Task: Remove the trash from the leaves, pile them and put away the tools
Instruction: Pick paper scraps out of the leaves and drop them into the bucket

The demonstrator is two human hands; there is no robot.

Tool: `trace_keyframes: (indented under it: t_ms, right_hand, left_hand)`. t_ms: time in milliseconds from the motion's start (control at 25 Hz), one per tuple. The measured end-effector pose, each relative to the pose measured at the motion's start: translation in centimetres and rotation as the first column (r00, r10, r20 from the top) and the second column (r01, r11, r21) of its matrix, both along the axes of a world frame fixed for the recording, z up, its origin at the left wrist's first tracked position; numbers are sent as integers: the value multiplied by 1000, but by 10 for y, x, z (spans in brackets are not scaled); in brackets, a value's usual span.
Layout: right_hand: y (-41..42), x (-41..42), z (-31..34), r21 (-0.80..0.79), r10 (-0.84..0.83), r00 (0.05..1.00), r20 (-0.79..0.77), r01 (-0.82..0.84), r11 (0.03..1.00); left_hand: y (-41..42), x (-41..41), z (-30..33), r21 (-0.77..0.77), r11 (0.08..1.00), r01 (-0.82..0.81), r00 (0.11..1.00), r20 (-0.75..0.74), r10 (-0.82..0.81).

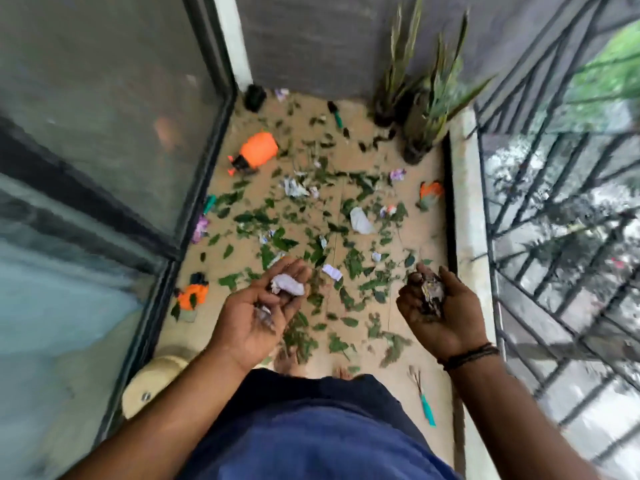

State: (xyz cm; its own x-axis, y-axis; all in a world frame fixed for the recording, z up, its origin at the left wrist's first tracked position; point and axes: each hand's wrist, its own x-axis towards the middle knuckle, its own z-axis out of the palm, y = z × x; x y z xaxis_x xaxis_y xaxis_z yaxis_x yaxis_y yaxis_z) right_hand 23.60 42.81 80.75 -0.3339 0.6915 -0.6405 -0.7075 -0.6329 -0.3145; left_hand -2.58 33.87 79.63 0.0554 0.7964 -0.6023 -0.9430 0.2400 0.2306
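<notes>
Green leaves (277, 237) lie scattered over the tan balcony floor (426, 168), mixed with crumpled paper trash (360, 220) and wrappers (294, 188). My left hand (259, 313) is palm up, cupping a crumpled white paper (287, 285) and a darker scrap. My right hand (440, 313) is also palm up and holds a dark crumpled wrapper (431, 296). Tools lie about: an orange spray bottle (256, 152), a teal-handled hand rake (424, 400), a dark trowel (336, 114) and orange gloves (429, 194).
Glass sliding doors (104, 168) bound the left side, a metal railing (554, 202) and low ledge the right. Potted plants (419, 109) stand at the far right corner, a black pot (255, 98) at far left. Another orange glove (194, 296) and a tan cap (152, 382) lie near the door.
</notes>
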Motion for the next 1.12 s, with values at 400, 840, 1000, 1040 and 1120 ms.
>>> trace_keyframes:
  t_ms: [400, 840, 1000, 1040, 1120]
  right_hand:
    - [23, 0, 46, 24, 292, 957, 4, -292, 956]
    - [-95, -104, 53, -7, 755, 641, -135, -763, 647]
    - [-153, -141, 65, 48, 859, 497, -122, -861, 506]
    - [-172, -153, 68, 57, 882, 460, -103, -882, 467]
    - [-212, -178, 73, 66, 918, 392, -61, -916, 395]
  left_hand:
    - [-29, 52, 67, 16, 906, -424, 898, -119, 423]
    - [-207, 76, 94, 21, 519, -854, 506, -194, 840]
    - [-282, 67, 97, 84, 328, -941, 310, -177, 934]
    - [-305, 64, 97, 101, 280, -955, 262, -166, 951]
    - [-350, 62, 97, 124, 188, -974, 171, -139, 975]
